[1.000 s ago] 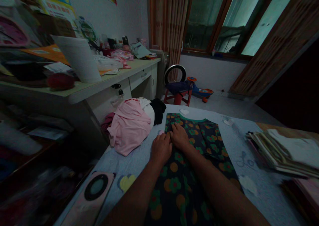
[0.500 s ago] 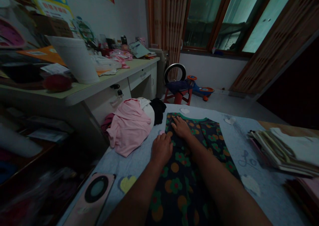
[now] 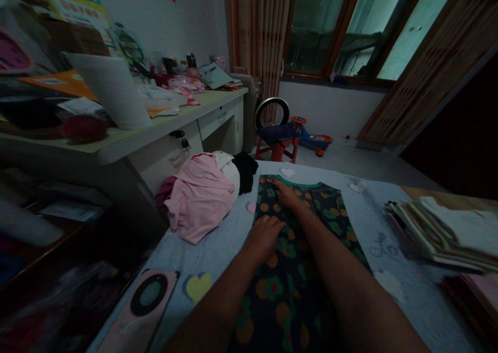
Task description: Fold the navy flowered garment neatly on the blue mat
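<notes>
Floral garment lies flat under the left hand and right hand.

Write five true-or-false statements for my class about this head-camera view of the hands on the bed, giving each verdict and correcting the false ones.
1. The left hand and right hand both lie on the dark floral garment. True.
2. The right hand is nearer the green neckline trim than the left hand. True.
3. The pink garment lies on top of the floral garment. False: it lies bunched beside it, apart.
4. The pile of folded cloth is to the left of the floral garment. False: it is to the right.
5. A child's ride-on toy stands beyond the bed. True.
</notes>
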Demonstrator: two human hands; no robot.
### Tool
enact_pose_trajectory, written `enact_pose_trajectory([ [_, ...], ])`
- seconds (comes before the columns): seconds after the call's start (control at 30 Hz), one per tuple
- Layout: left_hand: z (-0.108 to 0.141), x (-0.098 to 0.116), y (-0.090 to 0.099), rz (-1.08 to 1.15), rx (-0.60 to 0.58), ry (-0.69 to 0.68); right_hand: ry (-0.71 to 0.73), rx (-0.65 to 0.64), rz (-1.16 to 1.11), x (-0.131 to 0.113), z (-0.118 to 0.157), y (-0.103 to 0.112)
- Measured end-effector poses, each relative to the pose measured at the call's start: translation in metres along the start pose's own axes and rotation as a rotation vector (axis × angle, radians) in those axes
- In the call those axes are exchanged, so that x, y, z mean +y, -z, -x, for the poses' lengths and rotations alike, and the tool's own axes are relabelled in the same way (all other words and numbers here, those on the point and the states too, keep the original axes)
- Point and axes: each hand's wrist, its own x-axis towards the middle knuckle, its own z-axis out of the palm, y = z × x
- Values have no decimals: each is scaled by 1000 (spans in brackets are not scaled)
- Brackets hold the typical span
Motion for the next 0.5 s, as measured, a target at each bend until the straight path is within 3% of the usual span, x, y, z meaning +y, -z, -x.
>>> enact_pose_trajectory([
  [0.17, 1, 1, 4, -17, -2, 26, -14, -19, -8, -2, 2, 8],
  [0.37, 1, 2, 5, -3, 6, 38, -182, 108, 272, -29, 19, 22],
  [0.5, 1, 1, 1, 50, 46, 16, -239, 28, 341, -44, 41, 33],
])
